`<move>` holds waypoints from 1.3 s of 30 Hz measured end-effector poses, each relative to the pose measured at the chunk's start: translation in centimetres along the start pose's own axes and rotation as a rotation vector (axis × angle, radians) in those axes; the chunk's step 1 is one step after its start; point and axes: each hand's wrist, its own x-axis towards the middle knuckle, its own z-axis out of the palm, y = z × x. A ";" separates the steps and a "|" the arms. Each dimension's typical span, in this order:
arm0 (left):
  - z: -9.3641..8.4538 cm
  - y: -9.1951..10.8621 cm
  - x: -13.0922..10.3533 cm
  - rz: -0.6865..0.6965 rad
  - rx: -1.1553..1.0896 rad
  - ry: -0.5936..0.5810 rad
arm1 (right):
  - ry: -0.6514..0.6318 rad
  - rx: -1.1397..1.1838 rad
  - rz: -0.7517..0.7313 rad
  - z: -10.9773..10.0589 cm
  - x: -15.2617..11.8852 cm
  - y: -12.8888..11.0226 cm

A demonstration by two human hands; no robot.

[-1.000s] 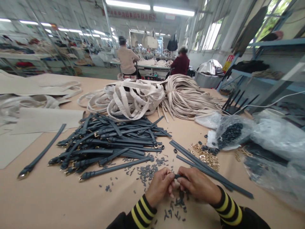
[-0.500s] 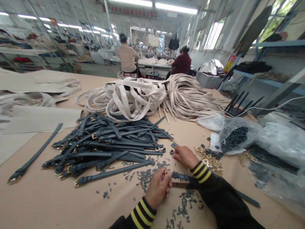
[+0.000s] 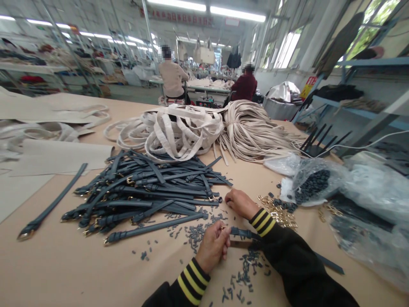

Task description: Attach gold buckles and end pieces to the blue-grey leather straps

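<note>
My left hand (image 3: pixel 213 246) is closed on the gold-buckled end of a dark grey strap (image 3: pixel 244 233). The strap runs right, passes beneath my right forearm and shows its tip again beyond the sleeve. My right hand (image 3: pixel 241 203) is on the tabletop beside the strap pile, fingers drawn together and pointing left. Whatever lies under those fingertips is hidden. A small dark ring-shaped loop (image 3: pixel 220 199) sits just left of them. Small dark offcuts (image 3: pixel 196 236) are scattered around my left hand, and gold buckles (image 3: pixel 277 211) lie right of my right wrist.
A heap of buckled dark straps (image 3: pixel 143 192) covers the left middle, with one single strap (image 3: pixel 54 202) farther left. Behind are cream webbing (image 3: pixel 182 132) and a tied bundle of beige strips (image 3: pixel 249 128). Plastic bags (image 3: pixel 315 183) stand at right. Two people sit at a farther table.
My right hand has shifted left and slightly away from me, covering the spot where a small loop and a short strap piece showed. My left hand keeps hold of the strap's buckle end.
</note>
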 end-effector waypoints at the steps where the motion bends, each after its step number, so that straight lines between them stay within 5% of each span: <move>1: 0.0 0.0 0.0 0.004 0.005 0.000 | -0.007 -0.003 0.003 0.2 0.2 -0.1; 12: 0.0 0.1 0.0 0.026 -0.012 0.013 | -0.011 0.136 0.104 0.3 -3.0 0.7; 20: -0.1 -0.1 0.0 0.058 0.002 0.003 | 0.003 1.085 0.278 -0.1 -10.8 -1.3; 29: 0.2 0.3 -0.9 0.061 -0.017 -0.090 | 0.115 1.151 0.425 2.8 -11.7 -2.5; 39: 0.4 -0.1 -0.8 0.039 0.024 -0.088 | 0.097 1.218 0.444 2.7 -12.0 -3.3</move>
